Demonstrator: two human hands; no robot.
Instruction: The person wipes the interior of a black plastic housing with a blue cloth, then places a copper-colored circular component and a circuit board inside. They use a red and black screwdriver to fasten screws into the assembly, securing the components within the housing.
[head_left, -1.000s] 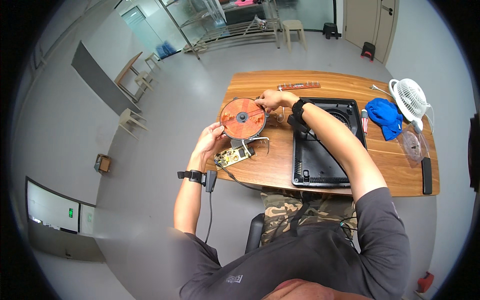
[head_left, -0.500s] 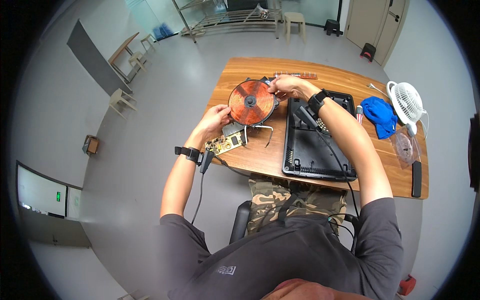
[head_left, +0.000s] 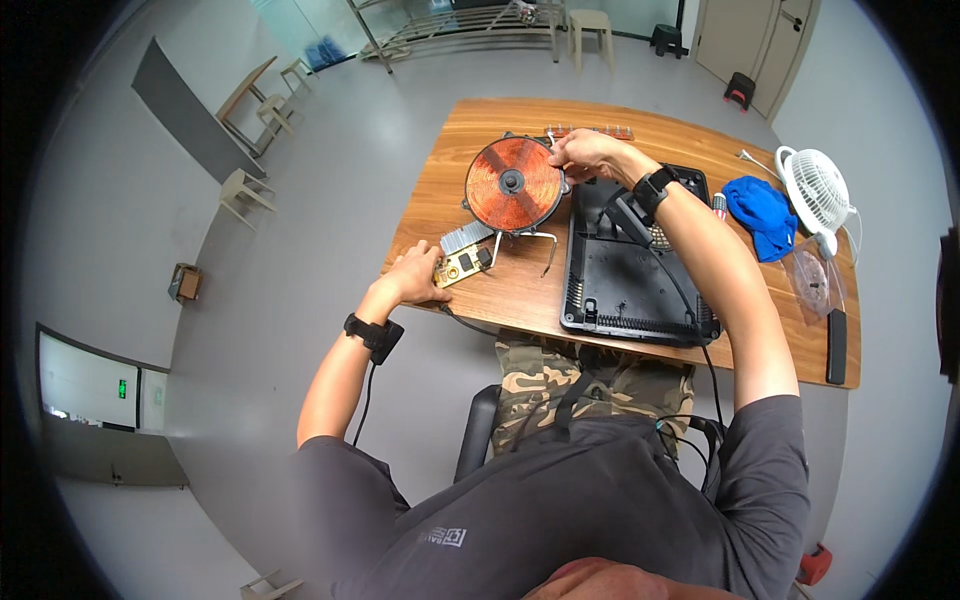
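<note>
A round induction coil (head_left: 533,202), copper-wound with a dark centre, is tilted toward me over the far left part of the wooden table. My right hand (head_left: 588,155) pinches its right rim between thumb and fingers. White sleeved leads (head_left: 545,237) hang from its near side. Below it lies a yellowish circuit board (head_left: 462,266) with a finned metal heat sink (head_left: 466,237). The left end of that board is between the thumb and fingers of my left hand (head_left: 412,274). Beside the coil, a black plastic appliance housing (head_left: 620,290) rests with its inside facing up, partly under my right forearm.
At the table's (head_left: 425,220) right side are a white fan (head_left: 815,190), a blue cloth (head_left: 760,215), a clear plastic bag (head_left: 812,280) and a black bar-shaped object (head_left: 836,345). A red strip with small bits (head_left: 615,132) lies along the far edge. A cable (head_left: 470,325) runs over the near edge.
My left hand has let go of the coil's left rim and moved down to the circuit board. My right hand still holds the coil, which sits slightly farther right in view.
</note>
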